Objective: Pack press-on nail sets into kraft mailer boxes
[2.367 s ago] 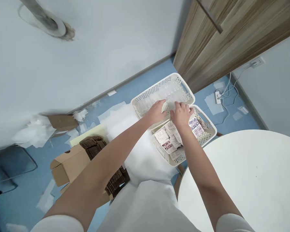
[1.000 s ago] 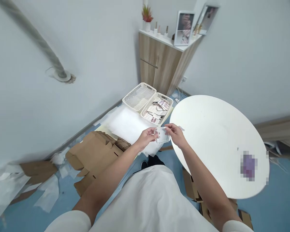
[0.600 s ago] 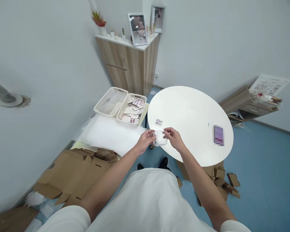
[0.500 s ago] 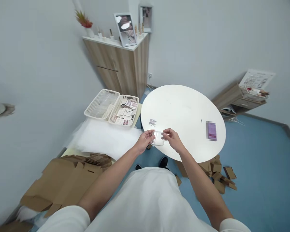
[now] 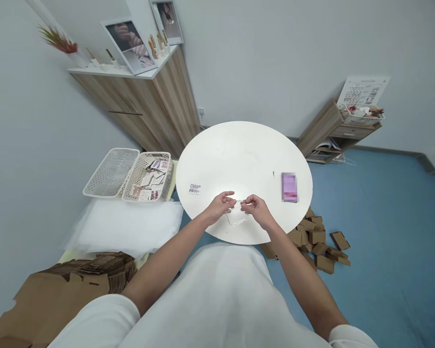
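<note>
So, clear case (image 5: 237, 218) lies between left hand (image 5: 218, 209) and right hand (image 5: 258, 211), over near side of tabletop (image 5: 239, 152), long axis unclear; right grip pinched on far edge, left looser, can't tell its hold.

Clear case (image 5: 237, 220) looks like shiny plastic, surface (image 5: 235, 154) is smooth and kinda glossy, boxes (image 5: 325, 264) are plain matt cardboard, cabinet's (image 5: 174, 96) wood-grain.

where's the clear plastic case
In the head view, the clear plastic case is below centre, between the left hand and right hand, over the near side of the round white table, right of the printed card.
</note>
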Demonstrator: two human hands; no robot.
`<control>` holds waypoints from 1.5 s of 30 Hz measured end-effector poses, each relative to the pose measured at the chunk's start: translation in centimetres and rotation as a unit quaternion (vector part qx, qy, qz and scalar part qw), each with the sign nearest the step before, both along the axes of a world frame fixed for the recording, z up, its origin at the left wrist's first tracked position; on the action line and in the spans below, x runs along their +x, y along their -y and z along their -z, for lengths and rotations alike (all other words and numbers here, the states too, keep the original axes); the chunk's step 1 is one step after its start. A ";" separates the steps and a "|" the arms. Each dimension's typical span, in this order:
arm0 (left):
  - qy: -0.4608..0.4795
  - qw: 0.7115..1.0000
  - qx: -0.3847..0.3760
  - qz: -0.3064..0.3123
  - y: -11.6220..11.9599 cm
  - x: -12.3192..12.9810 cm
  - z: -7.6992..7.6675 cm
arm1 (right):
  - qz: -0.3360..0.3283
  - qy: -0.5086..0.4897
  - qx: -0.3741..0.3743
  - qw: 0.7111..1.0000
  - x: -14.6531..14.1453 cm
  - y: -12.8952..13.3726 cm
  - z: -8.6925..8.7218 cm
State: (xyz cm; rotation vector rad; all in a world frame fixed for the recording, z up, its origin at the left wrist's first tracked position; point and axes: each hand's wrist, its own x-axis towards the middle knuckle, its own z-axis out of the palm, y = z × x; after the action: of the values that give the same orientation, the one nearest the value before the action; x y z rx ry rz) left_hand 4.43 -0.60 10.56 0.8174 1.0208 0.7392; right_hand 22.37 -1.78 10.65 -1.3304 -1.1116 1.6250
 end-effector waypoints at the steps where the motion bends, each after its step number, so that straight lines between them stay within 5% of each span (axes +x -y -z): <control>1: 0.014 1.000 -0.014 -0.015 -0.1 0.6 0.2 | 0.021 -0.011 -0.011 1.000 0.6 0.1 0.5; 6: -0.027 0.996 -0.080 0.012 1.0 2.9 1.5 | 0.103 -0.062 -0.056 0.991 2.9 0.4 2.3; 11: -0.060 0.992 -0.106 0.033 1.0 4.4 2.0 | 0.089 -0.060 -0.064 0.992 3.4 0.1 3.2; 15: -0.047 0.994 -0.092 -0.021 -0.5 4.6 2.0 | 0.030 -0.005 -0.038 0.999 3.3 -0.3 3.1; 18: -0.041 0.995 -0.081 -0.039 -1.4 4.3 2.0 | -0.008 0.110 0.052 0.993 3.7 -0.6 2.1; 21: -0.049 0.996 -0.064 -0.037 -2.0 4.0 2.1 | -0.106 0.220 0.173 0.954 4.2 -0.7 0.8; 25: -0.049 0.997 -0.057 -0.008 -2.6 3.6 2.4 | -0.221 0.303 0.217 0.901 4.0 -0.4 0.3; 29: -0.006 0.998 -0.057 0.021 -2.3 2.9 2.3 | -0.186 0.335 0.247 0.890 3.2 0.1 1.0; 36: -0.019 0.986 0.110 0.121 -0.6 0.5 1.7 | -0.150 0.344 0.246 0.894 3.2 0.7 -0.1; 45: -0.022 0.982 0.130 0.132 -0.7 0.2 1.3 | -0.152 0.347 0.268 0.886 2.6 0.7 -1.2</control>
State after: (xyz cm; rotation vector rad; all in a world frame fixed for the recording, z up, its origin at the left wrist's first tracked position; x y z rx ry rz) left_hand 4.66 0.11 9.30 1.1758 0.8431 0.6352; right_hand 24.97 -2.45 11.84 -1.4197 -2.1079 0.8894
